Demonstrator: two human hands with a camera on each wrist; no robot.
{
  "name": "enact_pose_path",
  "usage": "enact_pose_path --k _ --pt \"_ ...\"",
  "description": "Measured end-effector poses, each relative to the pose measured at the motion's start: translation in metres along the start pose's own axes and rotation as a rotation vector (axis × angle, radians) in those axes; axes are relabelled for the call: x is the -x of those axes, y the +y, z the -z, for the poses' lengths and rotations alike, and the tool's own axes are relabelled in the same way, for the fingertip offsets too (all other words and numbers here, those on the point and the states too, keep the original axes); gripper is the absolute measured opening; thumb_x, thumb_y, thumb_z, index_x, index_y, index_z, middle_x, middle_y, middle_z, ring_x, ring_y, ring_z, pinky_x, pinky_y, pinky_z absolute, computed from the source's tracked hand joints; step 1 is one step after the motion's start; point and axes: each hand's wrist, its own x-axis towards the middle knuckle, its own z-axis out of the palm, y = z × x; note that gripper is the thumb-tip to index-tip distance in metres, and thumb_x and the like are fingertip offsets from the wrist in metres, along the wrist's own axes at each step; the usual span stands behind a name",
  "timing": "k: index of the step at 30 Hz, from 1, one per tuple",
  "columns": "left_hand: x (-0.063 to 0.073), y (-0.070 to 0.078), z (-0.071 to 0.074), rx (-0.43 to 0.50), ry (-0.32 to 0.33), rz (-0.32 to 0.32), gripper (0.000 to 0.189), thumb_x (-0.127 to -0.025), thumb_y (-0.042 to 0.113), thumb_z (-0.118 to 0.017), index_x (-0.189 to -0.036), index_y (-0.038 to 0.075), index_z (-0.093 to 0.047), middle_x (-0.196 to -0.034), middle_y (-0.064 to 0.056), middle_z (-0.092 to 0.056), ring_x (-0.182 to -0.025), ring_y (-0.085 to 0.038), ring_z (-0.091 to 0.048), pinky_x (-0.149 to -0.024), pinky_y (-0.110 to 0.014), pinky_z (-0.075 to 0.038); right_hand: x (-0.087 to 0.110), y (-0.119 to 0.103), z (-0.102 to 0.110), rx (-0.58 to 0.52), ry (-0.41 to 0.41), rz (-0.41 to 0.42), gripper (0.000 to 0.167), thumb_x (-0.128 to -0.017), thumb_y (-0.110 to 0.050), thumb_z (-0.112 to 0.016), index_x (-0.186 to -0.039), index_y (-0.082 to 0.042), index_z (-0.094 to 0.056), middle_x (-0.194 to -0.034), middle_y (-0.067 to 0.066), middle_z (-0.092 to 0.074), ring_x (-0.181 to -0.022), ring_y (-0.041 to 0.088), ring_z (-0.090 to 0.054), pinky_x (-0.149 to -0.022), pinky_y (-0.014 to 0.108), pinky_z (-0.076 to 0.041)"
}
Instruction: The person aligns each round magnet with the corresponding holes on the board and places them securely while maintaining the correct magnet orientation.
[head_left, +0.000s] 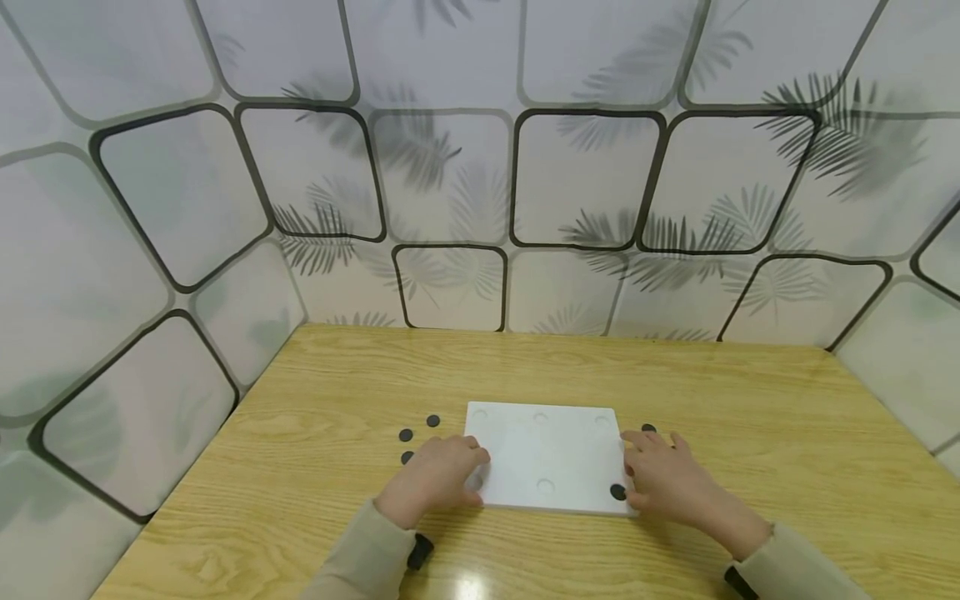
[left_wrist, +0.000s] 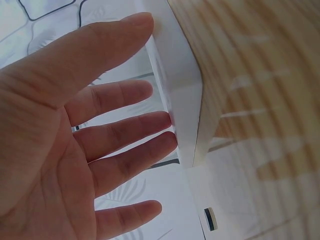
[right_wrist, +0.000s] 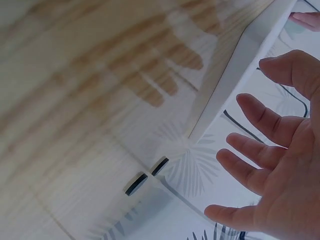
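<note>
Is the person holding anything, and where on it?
Nothing is gripped: the left hand touches the white board at its left edge with straight fingers; the right hand lies open by its right edge.

A white board [head_left: 546,457] and black discs [head_left: 406,435] on a light wood-grain desk [head_left: 300,467]; grey palm-leaf panels, black-outlined, cover the wall [head_left: 450,167].

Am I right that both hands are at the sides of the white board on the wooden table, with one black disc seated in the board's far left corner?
Not quite. The black disc sits in the near right corner of the white board, by the right hand, as the head view shows. The rest holds: the left hand is at the other side, on the wooden table.
</note>
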Motion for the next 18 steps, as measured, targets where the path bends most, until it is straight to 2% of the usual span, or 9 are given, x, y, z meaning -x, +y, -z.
enact_pose_path --k 12,18 --pt "0.001 0.0 0.0 -0.002 0.008 -0.004 0.042 -0.067 0.039 -0.075 -0.1 0.016 -0.063 -0.083 0.006 -0.054 -0.071 -0.009 -0.051 -0.056 -0.026 -0.041 0.002 0.007 -0.001 -0.004 0.051 -0.001 0.015 -0.064 -0.02 -0.068 -0.07 -0.016 -0.055 -0.113 0.017 -0.052 -0.103 0.038 -0.046 -0.08 0.063 -0.03" --pt "0.001 0.0 0.001 0.006 0.012 -0.002 0.041 -0.067 0.038 -0.075 -0.099 0.015 -0.063 -0.083 0.006 -0.055 -0.071 -0.009 -0.052 -0.056 -0.026 -0.041 0.002 0.014 -0.001 -0.016 0.068 0.01 0.018 -0.067 -0.023 -0.068 -0.073 -0.01 -0.057 -0.11 0.021 -0.053 -0.098 0.039 -0.049 -0.078 0.057 -0.036"
